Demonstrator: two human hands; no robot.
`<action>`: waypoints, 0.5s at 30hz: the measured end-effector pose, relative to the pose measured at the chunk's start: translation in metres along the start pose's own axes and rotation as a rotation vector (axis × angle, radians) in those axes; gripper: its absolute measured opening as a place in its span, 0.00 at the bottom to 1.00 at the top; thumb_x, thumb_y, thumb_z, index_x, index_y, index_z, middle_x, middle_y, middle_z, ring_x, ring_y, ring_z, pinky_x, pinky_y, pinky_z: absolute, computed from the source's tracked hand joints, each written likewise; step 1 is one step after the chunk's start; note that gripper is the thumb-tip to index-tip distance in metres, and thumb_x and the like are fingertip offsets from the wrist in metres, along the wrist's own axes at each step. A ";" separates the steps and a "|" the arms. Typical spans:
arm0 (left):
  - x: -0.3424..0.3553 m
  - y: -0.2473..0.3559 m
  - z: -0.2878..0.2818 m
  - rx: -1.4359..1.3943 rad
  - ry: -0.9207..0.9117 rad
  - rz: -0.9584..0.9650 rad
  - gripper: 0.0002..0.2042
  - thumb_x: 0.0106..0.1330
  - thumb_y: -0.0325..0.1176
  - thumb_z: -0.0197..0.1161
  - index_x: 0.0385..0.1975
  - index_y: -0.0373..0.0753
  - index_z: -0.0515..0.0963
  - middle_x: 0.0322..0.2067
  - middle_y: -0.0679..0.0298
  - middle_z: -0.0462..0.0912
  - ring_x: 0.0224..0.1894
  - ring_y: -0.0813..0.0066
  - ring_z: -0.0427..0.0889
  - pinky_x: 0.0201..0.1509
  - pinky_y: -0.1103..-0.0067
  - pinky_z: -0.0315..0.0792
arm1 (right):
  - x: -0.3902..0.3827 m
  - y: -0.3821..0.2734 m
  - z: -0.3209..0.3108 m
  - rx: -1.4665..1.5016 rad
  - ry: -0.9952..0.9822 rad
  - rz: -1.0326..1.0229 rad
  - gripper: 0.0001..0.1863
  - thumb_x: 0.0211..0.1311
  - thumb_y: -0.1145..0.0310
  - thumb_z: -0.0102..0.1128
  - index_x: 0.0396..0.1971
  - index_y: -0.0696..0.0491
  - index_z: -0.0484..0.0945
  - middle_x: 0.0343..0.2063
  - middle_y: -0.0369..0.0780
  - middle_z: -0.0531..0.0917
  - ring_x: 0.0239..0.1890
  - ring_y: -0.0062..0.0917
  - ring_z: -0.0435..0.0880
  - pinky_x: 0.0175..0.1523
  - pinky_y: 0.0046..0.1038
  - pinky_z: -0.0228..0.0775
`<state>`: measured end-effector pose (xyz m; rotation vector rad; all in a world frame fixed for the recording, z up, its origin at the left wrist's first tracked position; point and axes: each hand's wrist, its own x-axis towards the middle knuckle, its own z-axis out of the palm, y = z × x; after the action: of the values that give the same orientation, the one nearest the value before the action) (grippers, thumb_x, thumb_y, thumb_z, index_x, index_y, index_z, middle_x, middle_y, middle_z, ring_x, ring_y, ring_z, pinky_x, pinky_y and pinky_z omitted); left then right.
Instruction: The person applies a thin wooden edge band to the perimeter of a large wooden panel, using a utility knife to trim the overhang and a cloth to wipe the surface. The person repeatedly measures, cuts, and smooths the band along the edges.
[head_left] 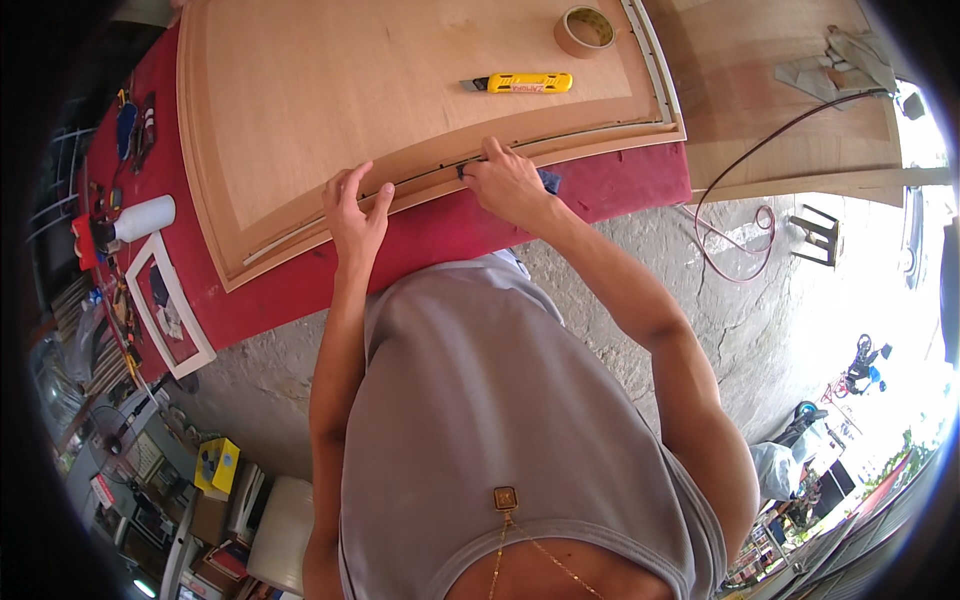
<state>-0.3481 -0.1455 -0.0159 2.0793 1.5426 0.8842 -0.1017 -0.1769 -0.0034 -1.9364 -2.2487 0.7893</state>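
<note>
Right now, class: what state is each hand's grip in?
Left hand: open, holding nothing.
Right hand: closed, holding a dark blue cloth.

The framed panel (330, 110) lies on the counter (270, 305). On the panel, toward its far right corner, rests a tape roll (570, 38); a utility knife (530, 83) lies right of its middle. The left hand (358, 215) and right hand (510, 185) are at the panel's near edge. Left of the panel are a bottle (146, 218) and, nearer the person, a small frame (193, 362).
</note>
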 end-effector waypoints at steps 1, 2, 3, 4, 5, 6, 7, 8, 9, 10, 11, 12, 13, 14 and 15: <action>0.000 0.000 0.000 -0.012 0.002 -0.017 0.19 0.59 0.40 0.70 0.49 0.42 0.79 0.45 0.56 0.75 0.51 0.58 0.72 0.56 0.66 0.67 | 0.002 -0.004 -0.005 0.001 -0.030 0.017 0.11 0.63 0.60 0.56 0.38 0.46 0.84 0.41 0.46 0.74 0.45 0.42 0.80 0.49 0.42 0.75; -0.001 0.000 0.000 -0.024 0.003 -0.035 0.19 0.59 0.40 0.70 0.49 0.42 0.79 0.45 0.56 0.75 0.51 0.57 0.72 0.56 0.66 0.67 | 0.004 -0.007 -0.008 0.003 -0.059 0.034 0.10 0.63 0.60 0.56 0.37 0.45 0.85 0.41 0.46 0.74 0.46 0.42 0.80 0.49 0.42 0.75; -0.002 -0.001 0.000 -0.038 0.005 -0.056 0.19 0.59 0.40 0.70 0.49 0.43 0.79 0.46 0.55 0.75 0.51 0.57 0.72 0.57 0.65 0.67 | 0.004 -0.007 -0.011 0.002 -0.093 0.050 0.10 0.63 0.60 0.55 0.37 0.45 0.85 0.42 0.45 0.74 0.46 0.41 0.80 0.49 0.42 0.75; -0.003 -0.003 -0.001 -0.034 0.014 -0.065 0.19 0.59 0.41 0.70 0.48 0.43 0.79 0.46 0.55 0.75 0.51 0.57 0.72 0.57 0.65 0.67 | 0.003 -0.005 -0.013 -0.028 -0.077 0.056 0.10 0.63 0.60 0.55 0.37 0.44 0.85 0.42 0.45 0.74 0.46 0.41 0.80 0.49 0.42 0.75; -0.003 -0.006 -0.002 -0.030 0.024 -0.074 0.19 0.59 0.41 0.70 0.48 0.43 0.79 0.46 0.55 0.75 0.52 0.56 0.72 0.57 0.65 0.67 | 0.000 0.000 -0.017 -0.059 -0.062 0.061 0.10 0.63 0.61 0.55 0.37 0.43 0.85 0.42 0.45 0.74 0.46 0.41 0.80 0.48 0.42 0.75; -0.001 -0.010 -0.004 -0.029 0.031 -0.078 0.19 0.59 0.41 0.70 0.48 0.43 0.79 0.46 0.54 0.75 0.52 0.56 0.72 0.57 0.65 0.66 | -0.004 0.008 -0.021 -0.091 -0.042 0.072 0.10 0.64 0.61 0.55 0.37 0.41 0.86 0.41 0.45 0.75 0.46 0.40 0.81 0.48 0.42 0.75; 0.000 -0.015 -0.008 0.013 0.052 -0.076 0.19 0.59 0.42 0.70 0.48 0.43 0.79 0.47 0.54 0.75 0.52 0.56 0.71 0.57 0.65 0.66 | -0.007 0.018 -0.023 -0.102 -0.019 0.086 0.10 0.63 0.60 0.55 0.37 0.40 0.86 0.41 0.45 0.75 0.45 0.40 0.81 0.48 0.42 0.75; 0.000 -0.021 -0.012 0.057 0.074 -0.074 0.19 0.59 0.42 0.70 0.48 0.43 0.79 0.47 0.54 0.74 0.52 0.55 0.71 0.57 0.65 0.66 | -0.012 0.032 -0.025 -0.113 0.003 0.099 0.10 0.63 0.60 0.55 0.37 0.39 0.86 0.41 0.44 0.75 0.44 0.40 0.81 0.48 0.42 0.75; 0.002 -0.027 -0.018 0.100 0.092 -0.069 0.19 0.59 0.43 0.70 0.48 0.43 0.79 0.47 0.54 0.74 0.53 0.55 0.71 0.58 0.64 0.66 | -0.017 0.045 -0.030 -0.121 0.027 0.114 0.10 0.63 0.60 0.56 0.37 0.39 0.86 0.40 0.44 0.76 0.43 0.40 0.82 0.48 0.42 0.75; 0.000 -0.036 -0.024 0.134 0.140 -0.087 0.20 0.59 0.44 0.70 0.49 0.43 0.79 0.47 0.53 0.75 0.53 0.55 0.72 0.57 0.63 0.66 | -0.022 0.056 -0.035 -0.109 0.041 0.143 0.10 0.63 0.59 0.56 0.37 0.39 0.86 0.40 0.43 0.76 0.42 0.40 0.82 0.48 0.42 0.75; 0.001 -0.045 -0.034 0.198 0.181 -0.098 0.20 0.59 0.44 0.70 0.49 0.43 0.79 0.47 0.53 0.76 0.53 0.54 0.72 0.57 0.63 0.66 | -0.026 0.067 -0.041 -0.097 0.054 0.173 0.10 0.63 0.58 0.56 0.37 0.39 0.86 0.39 0.43 0.76 0.42 0.40 0.82 0.48 0.42 0.75; 0.004 -0.054 -0.044 0.254 0.216 -0.102 0.21 0.59 0.44 0.70 0.49 0.43 0.79 0.47 0.53 0.76 0.52 0.54 0.73 0.57 0.63 0.67 | -0.033 0.079 -0.046 -0.087 0.071 0.215 0.10 0.62 0.58 0.56 0.37 0.39 0.86 0.39 0.43 0.77 0.41 0.40 0.82 0.48 0.42 0.75; 0.006 -0.064 -0.056 0.314 0.252 -0.108 0.21 0.58 0.44 0.70 0.49 0.43 0.79 0.46 0.53 0.77 0.52 0.54 0.73 0.57 0.63 0.67 | -0.037 0.090 -0.052 -0.104 0.068 0.249 0.10 0.62 0.57 0.56 0.37 0.38 0.87 0.40 0.43 0.77 0.42 0.40 0.82 0.48 0.42 0.76; 0.003 -0.078 -0.071 0.396 0.287 -0.167 0.22 0.58 0.46 0.70 0.49 0.44 0.79 0.47 0.52 0.77 0.52 0.53 0.74 0.57 0.62 0.67 | -0.039 0.100 -0.057 -0.118 0.063 0.275 0.10 0.62 0.56 0.56 0.36 0.37 0.87 0.41 0.44 0.77 0.43 0.41 0.83 0.48 0.42 0.76; -0.002 -0.095 -0.088 0.477 0.323 -0.229 0.23 0.58 0.48 0.69 0.50 0.44 0.79 0.48 0.52 0.78 0.52 0.53 0.75 0.56 0.62 0.68 | -0.041 0.111 -0.061 -0.134 0.057 0.299 0.11 0.62 0.55 0.56 0.36 0.36 0.87 0.42 0.44 0.77 0.44 0.41 0.83 0.48 0.42 0.76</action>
<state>-0.4749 -0.1223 -0.0150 2.0690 2.3009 0.8593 0.0297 -0.1872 0.0144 -2.3619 -2.0559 0.6118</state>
